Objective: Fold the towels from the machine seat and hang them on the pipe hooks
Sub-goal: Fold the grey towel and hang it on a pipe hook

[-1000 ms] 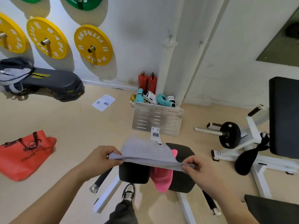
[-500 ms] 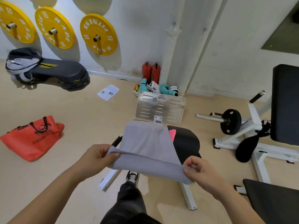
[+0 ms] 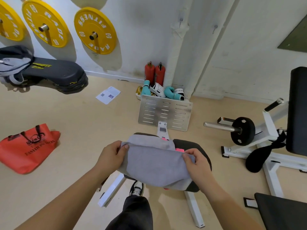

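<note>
- Soft grey rectangular cloth towel point(image 3: 154, 165), lower centre of the frame; doubled over, one layer lying on another, spread across the black padded machine seat point(image 3: 191, 145); its near edge droops past the seat's front.
- Left hand point(image 3: 110, 157), left of the towel; closed in a pinch on the towel's upper left corner, thumb on top.
- Right hand point(image 3: 197, 165), right of the towel; closed in a pinch on the upper right corner, fingers curled over the folded edge.
- Bright pink cloth towel point(image 3: 179, 149), a sliver showing beneath the grey one near the right hand; a second sliver at the seat's far edge; most of it hidden, so whether it is folded cannot be told.
- White wall pipe point(image 3: 178, 52), upper centre of the frame; small metal pipe hooks point(image 3: 181, 19) near its top, another on the wall to the right; both small and hard to make out; nothing hangs on them.
- Risks, as judged: the corners may slip out of line if either pinch loosens, leaving a crooked fold; the drooping near edge may slide off the seat; lifting the grey towel may drag the pink one to the floor.
- Cut off: forearms leave the lower edge; seat frame partly hidden by a trouser leg and shoe point(image 3: 137, 188).
</note>
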A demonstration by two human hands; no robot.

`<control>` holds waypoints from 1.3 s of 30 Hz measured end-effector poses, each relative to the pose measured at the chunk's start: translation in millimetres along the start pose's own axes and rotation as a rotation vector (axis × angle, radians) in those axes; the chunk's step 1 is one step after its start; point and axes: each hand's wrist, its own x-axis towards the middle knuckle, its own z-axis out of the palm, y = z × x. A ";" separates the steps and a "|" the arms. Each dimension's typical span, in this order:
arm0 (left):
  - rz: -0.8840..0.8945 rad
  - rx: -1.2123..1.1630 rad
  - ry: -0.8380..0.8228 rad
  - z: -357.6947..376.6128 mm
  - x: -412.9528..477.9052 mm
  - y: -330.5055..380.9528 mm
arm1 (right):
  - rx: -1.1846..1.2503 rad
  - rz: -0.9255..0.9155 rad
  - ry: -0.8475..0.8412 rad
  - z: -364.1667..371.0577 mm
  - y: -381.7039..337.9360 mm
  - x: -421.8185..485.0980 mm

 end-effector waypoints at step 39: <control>-0.441 0.158 -0.130 56.5 104.4 -61.9 | -0.693 0.350 -0.093 68.0 78.8 112.4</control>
